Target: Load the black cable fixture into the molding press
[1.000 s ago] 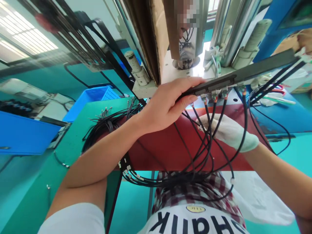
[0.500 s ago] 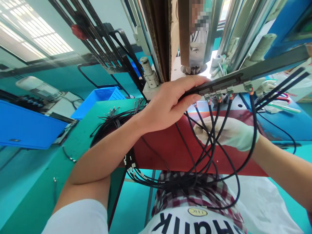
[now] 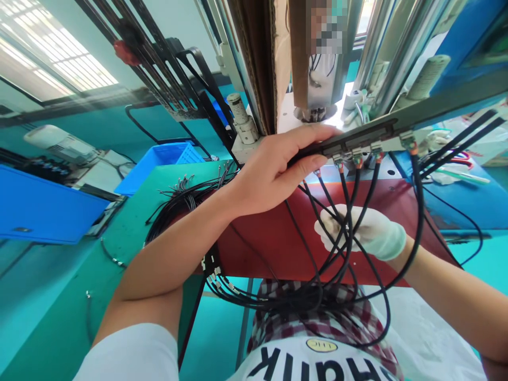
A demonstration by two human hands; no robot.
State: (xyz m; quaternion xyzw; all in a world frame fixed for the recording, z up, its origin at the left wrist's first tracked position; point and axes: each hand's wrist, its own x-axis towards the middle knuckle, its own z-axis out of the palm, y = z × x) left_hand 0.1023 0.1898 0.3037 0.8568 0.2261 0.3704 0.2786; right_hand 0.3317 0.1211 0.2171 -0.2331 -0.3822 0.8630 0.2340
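Bare left hand (image 3: 273,172) grips a black connector bar (image 3: 367,136) shut at 2 o'clock as gloved right hand (image 3: 367,233), its hold unclear, sits behind black cables (image 3: 416,211) above a red panel (image 3: 270,248); white shirt (image 3: 286,360) reads "hark."

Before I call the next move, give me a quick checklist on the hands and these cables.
1. Left hand secure on the dark bar: ok, fingers wrapped over it.
2. Connectors seated along the bar: cannot tell, seating not visible.
3. Right hand, white-gloved, holding a cable: cannot tell, fingers are among the black cables.
4. Cables untangled: not ok, they cross each other over the red panel.
5. Loose cable bundle on the green bench: ok, lying there.
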